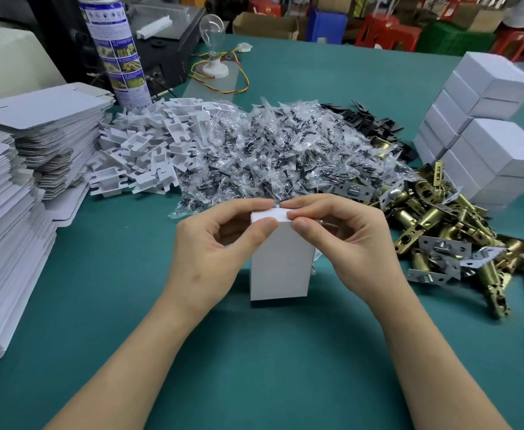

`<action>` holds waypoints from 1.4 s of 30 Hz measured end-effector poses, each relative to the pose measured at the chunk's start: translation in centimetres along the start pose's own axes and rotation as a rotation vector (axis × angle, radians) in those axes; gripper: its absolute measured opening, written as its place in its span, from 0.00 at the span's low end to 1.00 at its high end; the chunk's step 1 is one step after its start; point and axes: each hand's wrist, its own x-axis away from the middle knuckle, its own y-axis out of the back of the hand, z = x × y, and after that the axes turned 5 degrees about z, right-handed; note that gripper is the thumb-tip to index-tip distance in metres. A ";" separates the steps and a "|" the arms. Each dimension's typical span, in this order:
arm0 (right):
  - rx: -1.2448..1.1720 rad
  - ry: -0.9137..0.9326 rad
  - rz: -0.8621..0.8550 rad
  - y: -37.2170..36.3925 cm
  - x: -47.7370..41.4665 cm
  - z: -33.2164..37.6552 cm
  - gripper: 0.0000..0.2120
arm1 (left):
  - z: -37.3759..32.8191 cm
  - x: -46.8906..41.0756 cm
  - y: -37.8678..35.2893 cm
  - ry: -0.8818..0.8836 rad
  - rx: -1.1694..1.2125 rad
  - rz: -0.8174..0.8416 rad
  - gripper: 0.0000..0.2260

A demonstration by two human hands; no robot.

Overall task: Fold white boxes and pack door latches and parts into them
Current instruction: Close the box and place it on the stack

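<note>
Head view, left to right: a tall stack of flat box blanks (21, 169) lies unfolded at the left edge of the green tabletop (254, 352), then a heap of white plastic inserts (149, 144) and a mound of bagged screw packets (270, 150). At centre the left hand (214, 246) pinches the top edge of an upright white box (280, 265) standing on the tabletop. The right hand (347, 240) pinches the same top from the other side, apparently closing its flap; its contents are hidden. Right of it lie brass door latches (440, 231), then stacked closed boxes (487, 135). Several boxes look finished, one is closing, and plenty of stock is left to pack
</note>
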 end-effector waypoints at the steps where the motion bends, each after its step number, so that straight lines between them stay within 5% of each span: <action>1: 0.007 -0.002 -0.001 0.0 0.0 0.0 0.05 | 0.1 0.0 0.1 -0.003 0.000 0.002 0.11; 5: -0.002 -0.030 0.009 -0.1 0.1 0.1 0.07 | 0.2 -0.1 0.0 -0.009 0.007 0.001 0.08; 9: -0.106 -0.247 0.085 0.6 0.7 0.5 0.27 | 0.4 -0.6 0.0 0.033 0.087 -0.097 0.06; 12: 0.082 -0.399 0.150 0.3 2.3 -0.1 0.24 | 0.6 -1.2 0.1 0.128 0.227 -0.223 0.09; 15: -0.031 -0.494 0.113 -0.3 3.2 -0.4 0.22 | 0.8 -1.4 0.2 0.228 0.261 -0.236 0.14; 18: -0.233 -0.550 0.011 -0.4 3.3 0.1 0.21 | 0.9 -1.3 0.6 0.196 0.179 -0.034 0.27; 21: -0.398 -0.573 -0.032 0.0 3.1 1.0 0.21 | 1.4 -0.7 0.9 0.127 -0.096 0.264 0.54; 24: -0.434 -0.605 -0.036 0.4 2.7 2.2 0.22 | 1.5 -0.3 0.6 0.065 -0.234 0.285 0.64; 28: -0.127 -0.593 -0.104 -0.5 2.2 3.6 0.21 | 2.1 -0.4 -0.4 -0.018 -0.112 0.189 0.58; 31: 0.457 -0.494 -0.089 -2.0 1.9 4.2 0.43 | 2.4 -0.1 -1.1 -0.089 -0.098 0.156 0.56; 33: 0.635 -0.421 -0.076 -2.9 1.8 4.4 0.48 | 2.4 0.0 -1.6 -0.126 -0.106 0.119 0.55; 42: 0.691 -0.287 -0.272 -1.0 0.8 4.6 0.32 | 2.7 0.3 -1.5 -0.235 -0.395 0.129 0.59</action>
